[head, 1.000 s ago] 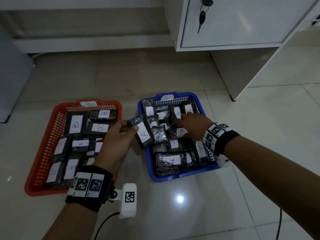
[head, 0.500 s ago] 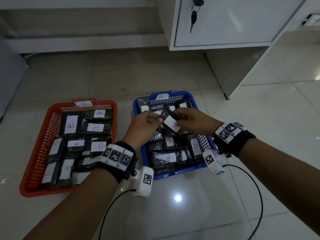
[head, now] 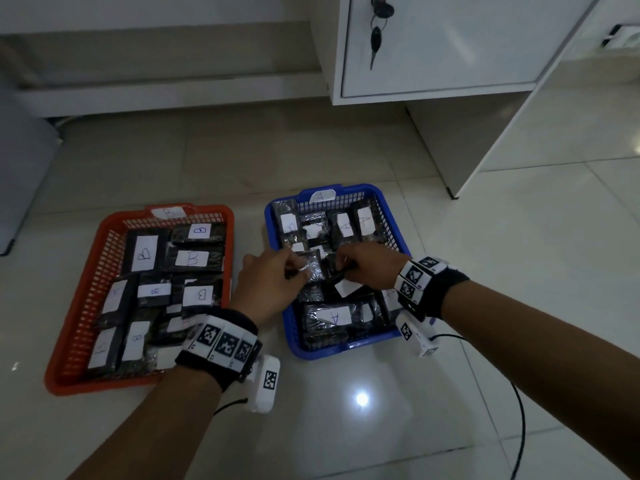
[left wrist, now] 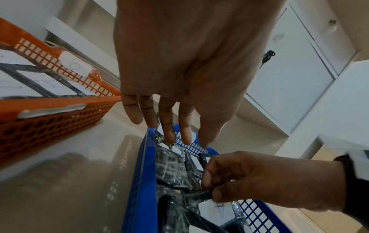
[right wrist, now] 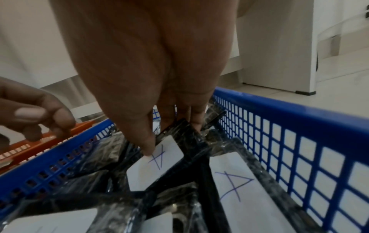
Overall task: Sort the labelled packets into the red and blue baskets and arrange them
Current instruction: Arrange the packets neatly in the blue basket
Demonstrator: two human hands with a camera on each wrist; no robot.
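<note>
A red basket (head: 100, 268) on the left holds several black packets labelled B (head: 192, 258). To its right, the blue basket (head: 346, 348) holds several packets labelled A (head: 334, 317). My right hand (head: 349, 268) pinches one black packet with a white A label (head: 346, 288) low over the middle of the blue basket. In the right wrist view the thumb presses that label (right wrist: 157, 164) and the fingers curl behind it. My left hand (head: 296, 268) hovers beside it over the basket's left part. Its fingers (left wrist: 169, 129) are straight and hold nothing.
Both baskets sit on a glossy tiled floor (head: 346, 427). A white cabinet (head: 450, 46) with keys (head: 375, 36) in its lock stands behind the blue basket. A grey panel (head: 20, 174) is at far left. A black cable (head: 519, 427) trails by my right arm.
The left hand carried the A packet from beside the red basket to the right hand and let go. The right hand took it and lowered it into the blue basket.
</note>
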